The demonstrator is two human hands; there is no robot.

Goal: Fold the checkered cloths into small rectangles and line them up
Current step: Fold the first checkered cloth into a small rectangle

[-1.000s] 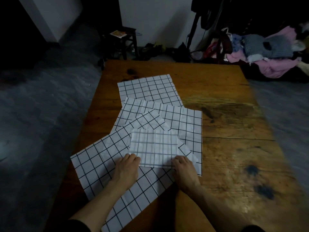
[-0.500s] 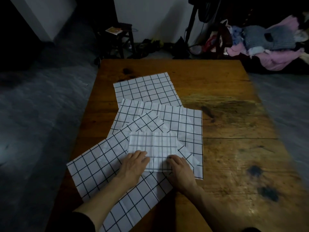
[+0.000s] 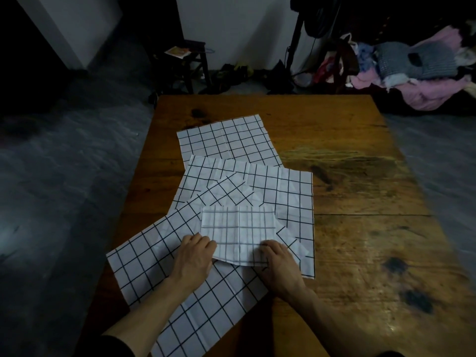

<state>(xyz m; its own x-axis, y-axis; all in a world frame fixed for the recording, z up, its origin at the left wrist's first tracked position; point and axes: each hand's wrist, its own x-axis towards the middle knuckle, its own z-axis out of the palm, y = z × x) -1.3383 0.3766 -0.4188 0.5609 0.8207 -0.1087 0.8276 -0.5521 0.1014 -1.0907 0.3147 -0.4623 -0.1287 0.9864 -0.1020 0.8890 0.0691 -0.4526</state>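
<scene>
A worn wooden table (image 3: 360, 228) with dark stains carries overlapping white checkered cloths: one spread flat at the far side (image 3: 226, 143), one in the middle (image 3: 288, 191), and a large one (image 3: 154, 253) lying slantwise at the near left, overhanging the table's near-left edge.

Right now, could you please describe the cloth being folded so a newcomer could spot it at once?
On the wooden table, several checkered cloths overlap near the left side. The folded cloth lies on top of them at the near end, with the left hand and right hand at its near corners. Unlike its flat neighbours with bold grids, it is small, with faint lines.
</scene>
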